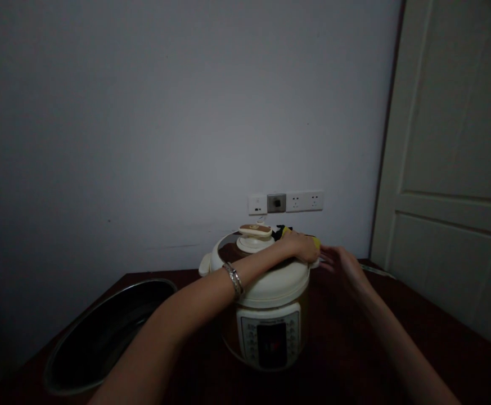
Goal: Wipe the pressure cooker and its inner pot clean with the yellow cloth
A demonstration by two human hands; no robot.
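Observation:
A cream electric pressure cooker (pixel 270 320) stands on the table, with a control panel facing me and a domed lid (pixel 266 281) carrying a brown-and-cream valve handle (pixel 256 230). My left hand (pixel 300 247) reaches across the lid and curves over its right rim, with a silver bangle (pixel 233 279) on the wrist. A crumpled black-and-yellow item (pixel 285 230) lies behind the lid, partly hidden by that hand. My right hand (pixel 342 265) hangs just right of the cooker, fingers apart, nearly touching my left hand and holding nothing.
A large dark round pot with a steel rim (pixel 102 337) sits on the dark wooden table (pixel 350 349) at the left. Wall sockets (pixel 285 202) are behind the cooker. A thin pale item (pixel 377 271) lies at the far right, beside a door (pixel 443 169).

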